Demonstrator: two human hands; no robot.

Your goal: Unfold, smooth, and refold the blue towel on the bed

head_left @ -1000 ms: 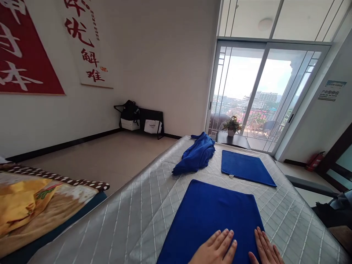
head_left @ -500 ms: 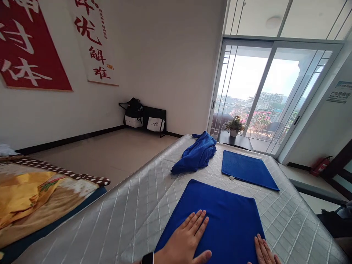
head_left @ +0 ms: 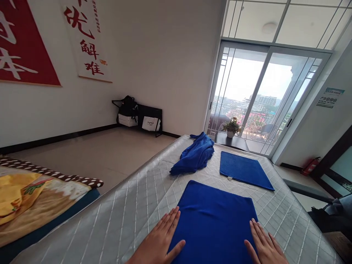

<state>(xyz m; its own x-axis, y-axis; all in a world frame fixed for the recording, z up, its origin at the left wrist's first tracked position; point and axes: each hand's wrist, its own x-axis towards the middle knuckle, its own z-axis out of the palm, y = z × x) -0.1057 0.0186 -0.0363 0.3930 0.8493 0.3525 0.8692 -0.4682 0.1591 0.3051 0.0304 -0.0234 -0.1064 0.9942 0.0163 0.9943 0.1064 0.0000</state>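
A blue cloth (head_left: 214, 223) lies spread flat on the quilted silver-grey mattress (head_left: 132, 205) in front of me, with a small crease across its middle. My left hand (head_left: 162, 234) rests with fingers stretched out along the cloth's left edge. On the opposite edge lies my right hand (head_left: 264, 242), its fingers straight and the thumb apart. Beyond, to the right, is a second flat blue cloth (head_left: 244, 170) with a small white tag. A crumpled blue cloth (head_left: 194, 156) sits at the far left of these.
To the left, a bed (head_left: 55, 205) bears a patterned blanket and yellow fabric. A potted plant (head_left: 231, 127) stands on a dark table by the sliding glass door (head_left: 247, 95). Black bags (head_left: 128, 108) are by the wall. A fire extinguisher (head_left: 310, 165) stands at right.
My left hand has slid left from the middle of the cloth to its left edge. My right hand has moved slightly up along the right edge. The view has shifted a little.
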